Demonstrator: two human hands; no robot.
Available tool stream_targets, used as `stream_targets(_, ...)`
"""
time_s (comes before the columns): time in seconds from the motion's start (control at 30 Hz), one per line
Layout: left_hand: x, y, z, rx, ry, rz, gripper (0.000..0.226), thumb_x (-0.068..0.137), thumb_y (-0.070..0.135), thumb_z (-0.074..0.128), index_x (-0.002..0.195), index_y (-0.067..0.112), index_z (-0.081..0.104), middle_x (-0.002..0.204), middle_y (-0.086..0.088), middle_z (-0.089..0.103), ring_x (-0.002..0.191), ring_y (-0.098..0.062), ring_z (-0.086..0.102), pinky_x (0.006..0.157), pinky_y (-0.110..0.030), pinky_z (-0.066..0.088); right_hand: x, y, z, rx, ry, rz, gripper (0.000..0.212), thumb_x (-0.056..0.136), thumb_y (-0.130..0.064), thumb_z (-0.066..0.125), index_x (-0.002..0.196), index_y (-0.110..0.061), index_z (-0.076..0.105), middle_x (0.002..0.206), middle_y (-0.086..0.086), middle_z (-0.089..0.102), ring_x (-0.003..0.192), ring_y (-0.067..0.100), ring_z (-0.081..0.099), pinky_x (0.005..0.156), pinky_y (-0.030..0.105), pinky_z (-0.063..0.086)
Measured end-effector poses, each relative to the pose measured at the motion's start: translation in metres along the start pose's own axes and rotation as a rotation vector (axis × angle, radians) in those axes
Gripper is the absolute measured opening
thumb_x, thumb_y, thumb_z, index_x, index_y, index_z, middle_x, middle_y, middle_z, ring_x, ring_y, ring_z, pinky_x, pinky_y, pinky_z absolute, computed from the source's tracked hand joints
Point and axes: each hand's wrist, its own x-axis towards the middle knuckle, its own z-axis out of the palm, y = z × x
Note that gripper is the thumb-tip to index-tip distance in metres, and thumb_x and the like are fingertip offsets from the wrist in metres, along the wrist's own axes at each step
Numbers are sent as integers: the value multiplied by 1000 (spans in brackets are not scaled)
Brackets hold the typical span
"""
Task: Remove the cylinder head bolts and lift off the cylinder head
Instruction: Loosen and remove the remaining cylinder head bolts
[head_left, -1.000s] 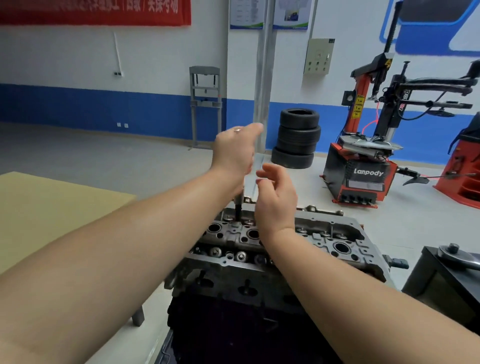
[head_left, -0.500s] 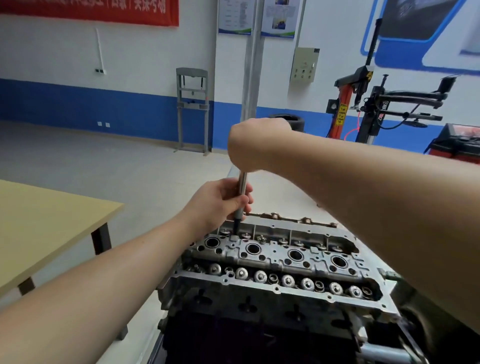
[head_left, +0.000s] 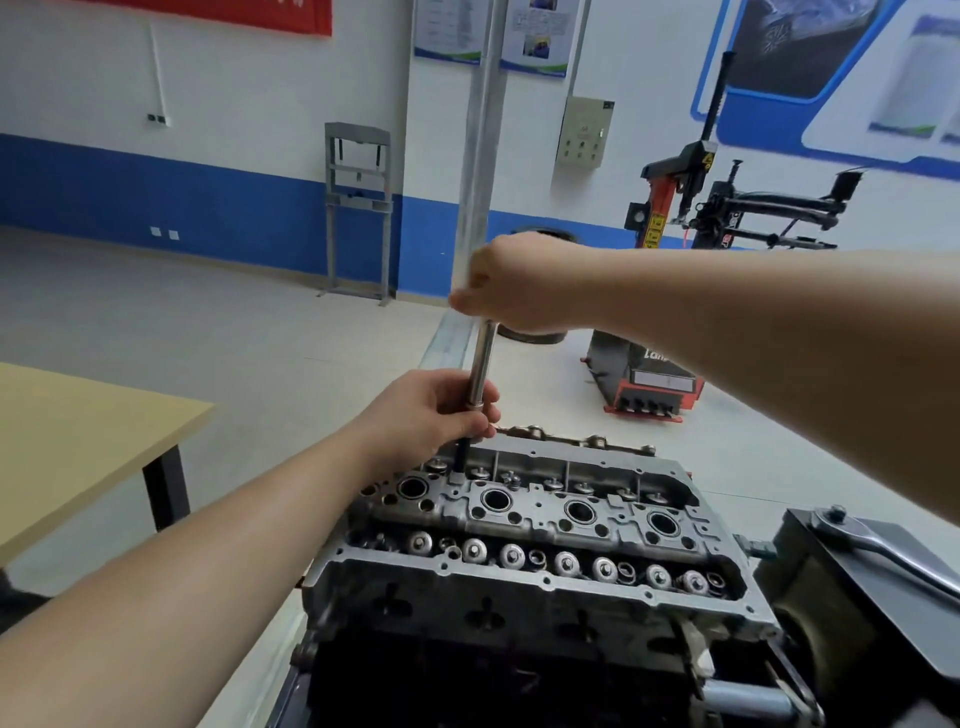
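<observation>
Workshop floor and a blue-striped wall lie behind the cylinder head (head_left: 524, 525), which sits on the engine block at centre. An upright extension bar (head_left: 480, 364) stands on its far left edge; the left hand (head_left: 434, 415) curls round its lower end, the right hand (head_left: 511, 286) grips its top.

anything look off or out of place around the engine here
Nothing stands out. The cylinder head sits level on the engine, with no spill or visible damage. The extension bar stands nearly upright at the head's far left, the left hand holding it low, the right hand gripping its top. A ratchet lies on the stand, right.
</observation>
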Motion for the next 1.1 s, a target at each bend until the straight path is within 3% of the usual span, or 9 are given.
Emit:
stream_targets(0.07, 1, -2, 9, 23, 117, 12, 24, 91, 5, 79, 109, 20, 75, 98, 4, 80, 93, -11, 77, 90, -26, 62, 4, -2, -2, -3, 20, 109, 47, 105, -51, 53, 79, -11, 54, 67, 1, 46, 58, 17, 45, 49, 28, 32)
stream_targets(0.17, -1, -7, 14, 105, 255, 48, 26, 86, 17, 85, 107, 30, 75, 97, 13, 79, 92, -4, 76, 89, -24, 60, 4, -9, -2, -133, -14, 3, 35, 110, -31, 47, 77, -19, 48, 73, 0, 44, 60, 14, 42, 49, 25, 29)
stream_targets(0.33, -9, -14, 3, -188, 1, 23, 32, 103, 2, 59, 128, 21, 68, 117, -2, 76, 109, -21, 74, 94, -31, 60, -3, -3, -9, -85, -79, -200, 34, 109, -32, 49, 76, -25, 51, 78, -5, 55, 70, 12, 51, 60, 25, 35)
stream_targets(0.43, -10, -15, 4, -120, 24, 53, 32, 103, -1, 57, 126, 19, 68, 112, -5, 77, 105, -23, 75, 90, -28, 61, -5, 0, -9, -56, -78, -192, 23, 108, -31, 49, 92, -22, 62, 83, -9, 60, 77, 14, 55, 64, 25, 39)
stream_targets(0.63, -7, -15, 12, -127, 239, 47, 31, 91, -2, 75, 113, 20, 76, 98, -1, 81, 94, -17, 78, 84, -28, 63, 15, -8, -3, 60, -106, 180, 38, 105, -36, 52, 80, -10, 61, 58, 0, 53, 32, 11, 43, 35, 12, 32)
stream_targets(0.7, -9, -15, 14, -101, 288, 65, 33, 87, 1, 80, 111, 23, 77, 96, 4, 81, 92, -13, 78, 83, -28, 64, 20, -8, -3, 69, -156, 146, 38, 106, -33, 54, 79, -8, 61, 47, -1, 52, 24, 9, 38, 34, 13, 32)
stream_targets(0.8, -11, -15, 12, 3, 337, 85, 30, 83, 12, 87, 106, 29, 77, 94, 9, 80, 91, -10, 77, 82, -28, 64, 15, -6, -11, 68, -162, 9, 39, 103, -35, 58, 73, -12, 64, 43, -6, 56, 38, 12, 49, 49, 23, 43)
stream_targets(0.97, -10, -15, 10, -96, 86, 109, 28, 104, 12, 61, 127, 27, 66, 119, 6, 75, 110, -16, 73, 94, -27, 60, 5, 6, -24, 78, -241, -108, 13, 100, -36, 65, 96, -33, 77, 69, -13, 73, 57, 2, 61, 62, 20, 47)
stream_targets(1.1, -10, -15, 7, -145, 73, 83, 27, 103, 6, 60, 123, 22, 70, 111, -2, 78, 102, -22, 76, 86, -23, 60, 17, -1, -17, 165, -233, 116, 24, 101, -29, 59, 92, -12, 74, 54, 2, 67, 40, 15, 54, 42, 18, 42)
